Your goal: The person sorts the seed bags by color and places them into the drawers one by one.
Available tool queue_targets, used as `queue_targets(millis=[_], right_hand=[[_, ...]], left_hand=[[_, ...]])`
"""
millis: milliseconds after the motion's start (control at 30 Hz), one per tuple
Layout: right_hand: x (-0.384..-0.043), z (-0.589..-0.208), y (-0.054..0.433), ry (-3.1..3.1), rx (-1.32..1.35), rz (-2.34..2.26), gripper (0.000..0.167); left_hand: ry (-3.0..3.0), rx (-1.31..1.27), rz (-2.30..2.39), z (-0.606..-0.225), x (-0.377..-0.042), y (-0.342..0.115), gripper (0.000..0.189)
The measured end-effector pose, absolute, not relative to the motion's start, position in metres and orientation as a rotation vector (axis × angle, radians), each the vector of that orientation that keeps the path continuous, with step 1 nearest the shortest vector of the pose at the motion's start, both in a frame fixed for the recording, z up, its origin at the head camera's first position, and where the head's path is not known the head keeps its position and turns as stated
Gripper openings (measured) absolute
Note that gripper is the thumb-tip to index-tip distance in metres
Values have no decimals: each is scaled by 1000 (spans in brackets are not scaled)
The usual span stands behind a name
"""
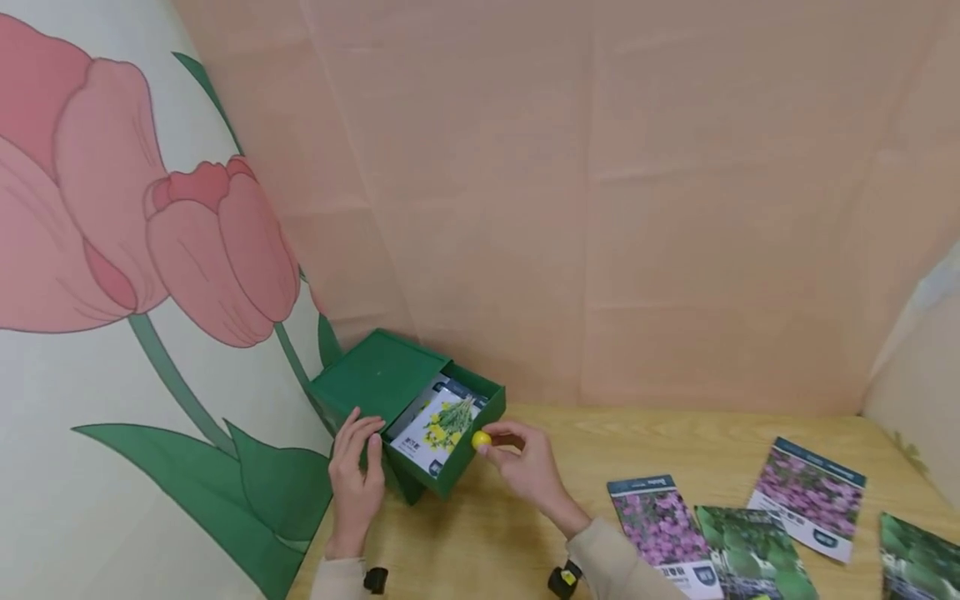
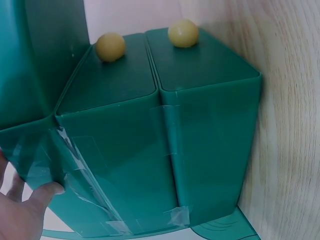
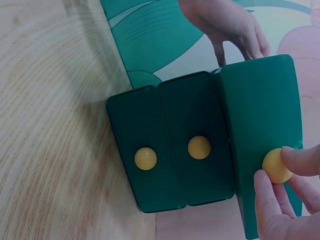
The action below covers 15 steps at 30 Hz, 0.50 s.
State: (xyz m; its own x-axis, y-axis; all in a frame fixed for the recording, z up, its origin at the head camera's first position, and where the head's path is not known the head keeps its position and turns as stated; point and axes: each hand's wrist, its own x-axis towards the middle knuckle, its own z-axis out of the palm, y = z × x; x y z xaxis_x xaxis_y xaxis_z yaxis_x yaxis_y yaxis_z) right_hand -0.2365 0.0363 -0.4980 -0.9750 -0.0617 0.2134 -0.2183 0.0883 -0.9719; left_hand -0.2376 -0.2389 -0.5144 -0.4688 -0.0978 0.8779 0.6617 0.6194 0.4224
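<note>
A small green drawer cabinet [image 1: 378, 375] stands at the left of the table with its top drawer [image 1: 491, 408] pulled out. Inside that drawer lie seed packets [image 1: 442, 425], the uppermost picturing yellow flowers. My right hand [image 1: 528, 467] pinches the drawer's round yellow knob [image 3: 276, 166] between thumb and fingers. Against the cabinet's near side rests my left hand [image 1: 356, 479], its fingertips at the top edge and its fingers relaxed. Below, the middle drawer [image 3: 192, 105] and the bottom drawer [image 3: 137, 120] are closed, each with a yellow knob.
To the right on the wooden table [image 1: 592, 442] lie a purple-flower packet [image 1: 663, 525], a second purple-flower packet [image 1: 810, 496] and green-leaf packets [image 1: 757, 550]. A wall panel with painted tulips [image 1: 225, 250] rises close at the left, and a pinkish sheet [image 1: 585, 208] hangs behind.
</note>
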Motion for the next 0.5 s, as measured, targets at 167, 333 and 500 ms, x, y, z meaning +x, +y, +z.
queue_targets(millis=[167, 333, 500], right_hand=[[-238, -495, 33, -2248, 302, 2012, 21], [-240, -495, 36, -2253, 288, 2000, 20], [-240, -495, 34, -2251, 275, 1999, 20]], left_hand=[[-1854, -453, -964, -513, -237, -242, 28], [-1873, -460, -955, -515, -241, -240, 26], [-1880, -463, -942, -516, -241, -242, 26]])
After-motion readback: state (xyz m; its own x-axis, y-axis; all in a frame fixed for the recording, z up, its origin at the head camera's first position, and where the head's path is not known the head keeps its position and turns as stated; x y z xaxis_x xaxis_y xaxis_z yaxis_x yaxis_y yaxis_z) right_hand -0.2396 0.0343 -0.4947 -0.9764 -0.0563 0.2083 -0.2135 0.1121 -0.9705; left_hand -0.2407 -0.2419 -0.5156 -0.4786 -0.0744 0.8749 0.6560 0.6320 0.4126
